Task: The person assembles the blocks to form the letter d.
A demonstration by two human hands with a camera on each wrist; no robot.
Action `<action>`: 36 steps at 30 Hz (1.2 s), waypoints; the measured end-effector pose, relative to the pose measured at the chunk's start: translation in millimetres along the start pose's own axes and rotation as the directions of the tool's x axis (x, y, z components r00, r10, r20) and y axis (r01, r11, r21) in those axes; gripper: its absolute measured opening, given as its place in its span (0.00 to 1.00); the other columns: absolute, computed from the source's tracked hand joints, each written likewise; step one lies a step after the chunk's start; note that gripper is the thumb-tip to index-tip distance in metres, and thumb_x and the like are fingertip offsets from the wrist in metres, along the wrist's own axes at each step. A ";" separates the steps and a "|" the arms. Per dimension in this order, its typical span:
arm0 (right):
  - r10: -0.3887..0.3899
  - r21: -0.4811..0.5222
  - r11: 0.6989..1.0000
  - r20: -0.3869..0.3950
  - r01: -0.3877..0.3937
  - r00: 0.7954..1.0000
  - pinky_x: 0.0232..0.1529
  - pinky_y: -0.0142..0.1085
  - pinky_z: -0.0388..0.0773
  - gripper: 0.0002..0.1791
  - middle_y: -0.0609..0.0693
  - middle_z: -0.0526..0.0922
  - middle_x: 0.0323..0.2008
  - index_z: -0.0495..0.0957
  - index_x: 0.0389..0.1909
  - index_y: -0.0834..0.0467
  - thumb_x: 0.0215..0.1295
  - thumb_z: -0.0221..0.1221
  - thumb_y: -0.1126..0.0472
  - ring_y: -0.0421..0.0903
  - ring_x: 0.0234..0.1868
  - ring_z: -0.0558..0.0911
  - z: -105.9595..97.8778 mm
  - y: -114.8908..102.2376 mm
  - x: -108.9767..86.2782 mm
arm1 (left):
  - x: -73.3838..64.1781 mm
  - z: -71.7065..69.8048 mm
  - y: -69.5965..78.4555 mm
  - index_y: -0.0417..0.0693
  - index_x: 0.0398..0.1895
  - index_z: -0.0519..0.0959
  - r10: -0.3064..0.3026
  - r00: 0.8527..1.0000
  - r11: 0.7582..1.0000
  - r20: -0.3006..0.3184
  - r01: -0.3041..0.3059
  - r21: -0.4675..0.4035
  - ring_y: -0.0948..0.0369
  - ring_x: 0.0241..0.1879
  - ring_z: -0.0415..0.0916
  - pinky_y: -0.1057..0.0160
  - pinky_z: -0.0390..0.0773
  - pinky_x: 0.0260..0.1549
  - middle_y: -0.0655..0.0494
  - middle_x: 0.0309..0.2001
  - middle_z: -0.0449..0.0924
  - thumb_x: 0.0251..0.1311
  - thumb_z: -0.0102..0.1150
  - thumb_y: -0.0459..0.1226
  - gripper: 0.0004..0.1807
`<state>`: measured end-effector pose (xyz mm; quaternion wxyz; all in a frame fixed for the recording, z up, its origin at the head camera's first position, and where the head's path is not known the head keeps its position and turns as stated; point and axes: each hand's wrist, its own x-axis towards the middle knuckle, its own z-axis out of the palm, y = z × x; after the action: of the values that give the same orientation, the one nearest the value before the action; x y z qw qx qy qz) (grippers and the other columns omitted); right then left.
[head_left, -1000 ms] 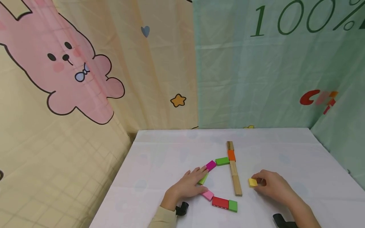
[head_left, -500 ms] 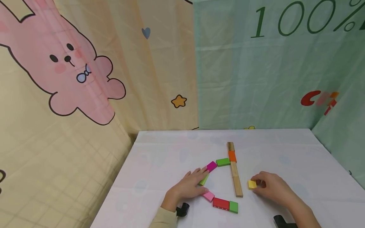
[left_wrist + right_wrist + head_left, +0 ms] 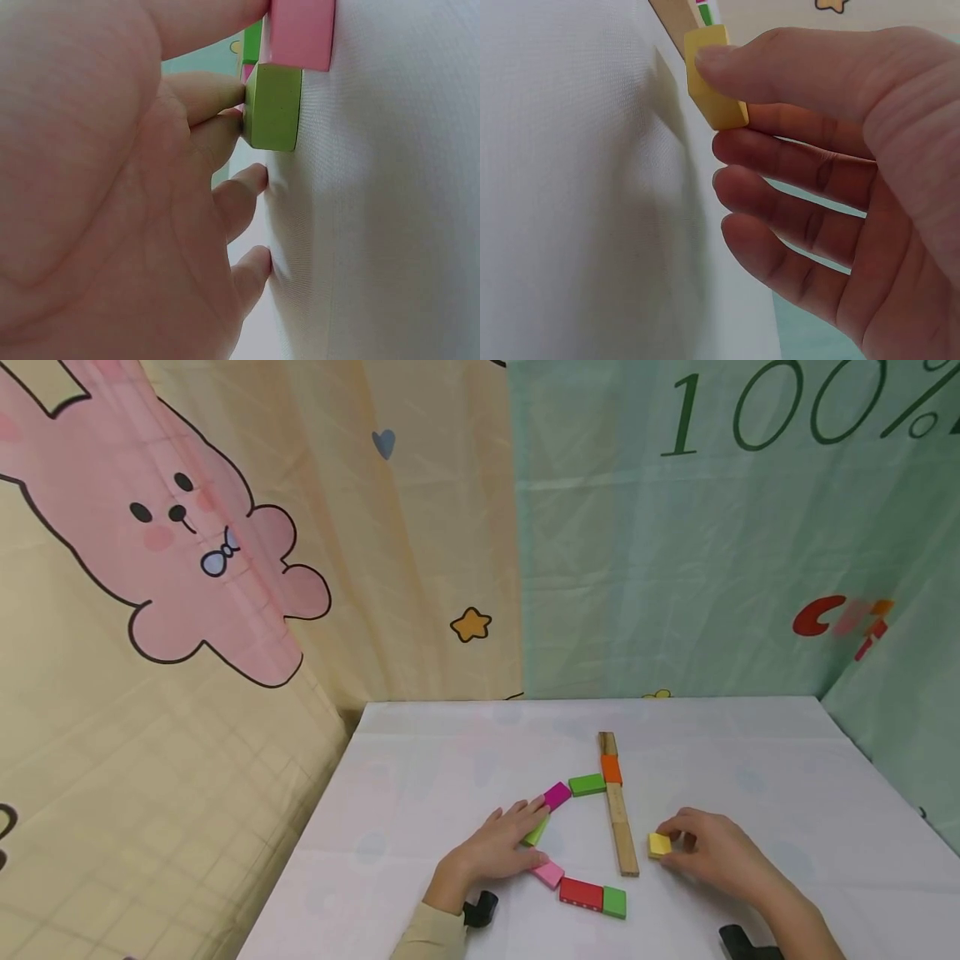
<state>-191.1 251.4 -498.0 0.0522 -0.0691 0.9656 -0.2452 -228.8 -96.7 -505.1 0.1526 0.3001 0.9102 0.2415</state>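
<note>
My right hand [image 3: 712, 852] pinches a small yellow block [image 3: 659, 846] between thumb and fingers, just right of the row's near wooden blocks [image 3: 621, 835]. In the right wrist view, the yellow block [image 3: 712, 82] appears slightly above the white cloth. My left hand [image 3: 487, 847] lies spread over the left side of a curve of blocks. Its fingertips touch the magenta block [image 3: 557, 795] and the lime green block [image 3: 535, 833], partly covered. The left thumb rests at the pink block [image 3: 549, 873]. Other left fingertips touch the cloth in the left wrist view.
A green block [image 3: 587, 785] joins the curve to an orange block [image 3: 611, 769] in the straight row, with a wooden block [image 3: 607, 743] at its far end. Nearer me lie a red block [image 3: 581, 894] and a smaller green block [image 3: 614, 903]. The white table [image 3: 420, 752] meets hanging curtains behind.
My right hand has shifted slightly left with the yellow block, closer to the wooden blocks. The left hand stays in place on the curve.
</note>
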 end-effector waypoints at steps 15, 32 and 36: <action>-0.158 0.051 0.986 -0.030 0.159 0.987 0.31 0.31 0.74 0.17 0.34 0.76 0.32 0.86 0.40 0.41 0.48 0.78 0.54 0.37 0.32 0.74 1.0 -7.0 -4.5 | -1.2 2.4 -2.9 0.63 0.80 0.55 -0.019 1.000 1.000 -0.005 0.019 0.008 0.56 0.79 0.41 0.42 0.42 0.73 0.68 0.80 0.46 0.67 0.58 0.55 0.41; -0.227 0.110 0.970 0.067 0.219 0.972 0.32 0.31 0.75 0.15 0.33 0.78 0.31 0.84 0.36 0.38 0.48 0.78 0.49 0.36 0.32 0.73 4.6 -15.6 -7.9 | -1.9 -3.2 0.6 0.59 0.80 0.55 0.008 1.000 1.000 -0.004 -0.008 0.020 0.57 0.79 0.42 0.43 0.43 0.73 0.67 0.80 0.46 0.67 0.58 0.54 0.41; -0.221 0.158 0.967 0.128 0.200 0.967 0.32 0.32 0.74 0.15 0.35 0.78 0.30 0.83 0.35 0.39 0.47 0.78 0.49 0.39 0.32 0.74 4.8 -19.0 -10.7 | -2.3 -2.8 1.3 0.59 0.80 0.55 0.004 1.000 1.000 -0.001 -0.003 0.011 0.57 0.79 0.41 0.43 0.42 0.73 0.67 0.80 0.46 0.68 0.58 0.54 0.41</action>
<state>-177.8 234.3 -492.3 0.1004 -0.1853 0.9262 -0.3128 -227.6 -98.1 -501.8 0.1502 0.3024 0.9110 0.2369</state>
